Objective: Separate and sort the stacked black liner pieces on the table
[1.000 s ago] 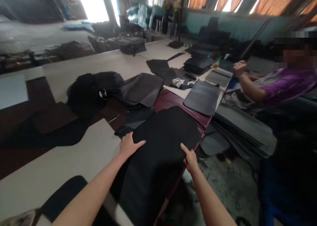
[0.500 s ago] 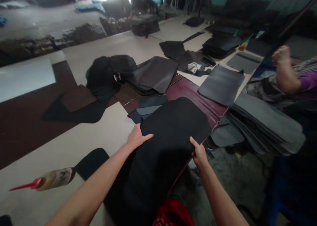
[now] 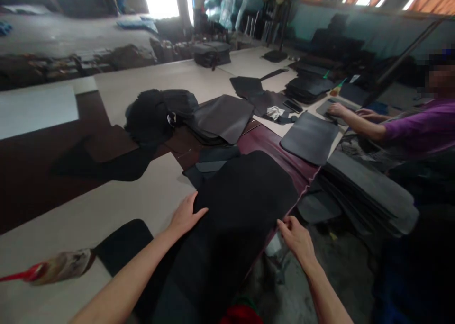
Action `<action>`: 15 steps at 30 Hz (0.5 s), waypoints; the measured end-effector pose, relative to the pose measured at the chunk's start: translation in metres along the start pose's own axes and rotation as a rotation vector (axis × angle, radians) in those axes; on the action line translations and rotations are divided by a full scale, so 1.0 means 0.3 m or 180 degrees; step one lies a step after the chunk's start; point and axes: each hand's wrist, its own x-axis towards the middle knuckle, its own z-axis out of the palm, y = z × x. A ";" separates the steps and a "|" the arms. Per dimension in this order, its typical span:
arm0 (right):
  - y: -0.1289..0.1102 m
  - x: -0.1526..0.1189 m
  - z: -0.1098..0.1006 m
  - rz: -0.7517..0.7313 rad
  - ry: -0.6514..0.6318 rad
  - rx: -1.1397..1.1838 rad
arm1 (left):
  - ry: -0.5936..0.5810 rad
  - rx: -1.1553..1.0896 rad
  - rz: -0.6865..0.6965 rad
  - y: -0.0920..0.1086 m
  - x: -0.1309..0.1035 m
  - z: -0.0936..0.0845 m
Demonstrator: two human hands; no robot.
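A large black sheet [image 3: 245, 191] with rounded corners lies over the table edge and hangs down toward me. My left hand [image 3: 185, 215] rests at its left edge, thumb spread apart from the fingers, the fingertips partly under or against the edge. At the right edge is my right hand [image 3: 293, 229], thumb and fingers closed together beside the sheet; whether they pinch its edge is hard to make out. Under the sheet runs a dark red cloth [image 3: 263, 137]. Smaller dark pieces [image 3: 213, 165] lie just beyond the sheet.
A glue bottle [image 3: 64, 267] with a red nozzle lies at the lower left. Black bundled material [image 3: 152, 115] and stacked sheets [image 3: 223, 115] sit further back. A grey sheet [image 3: 309, 137] is at the right, near a person in a purple sleeve [image 3: 419, 125]. More sheets [image 3: 373, 186] hang below.
My view has tilted up. My right hand has shifted from on top of the black sheet to its very edge, and the sheet's far end lies flatter. The other person's hands have come down onto the table.
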 end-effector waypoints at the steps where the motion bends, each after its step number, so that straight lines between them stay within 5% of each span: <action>1: -0.013 0.009 -0.005 -0.0115 0.0060 -0.0061 | 0.0024 -0.0011 -0.0013 -0.004 -0.003 -0.001; 10: -0.180 0.286 0.065 -0.0622 0.0449 -0.0354 | 0.0414 0.0138 -0.0565 0.061 0.020 0.001; 15: -0.216 0.414 0.064 -0.0503 0.0274 -0.0924 | 0.0513 -0.0004 -0.0662 0.008 -0.059 -0.059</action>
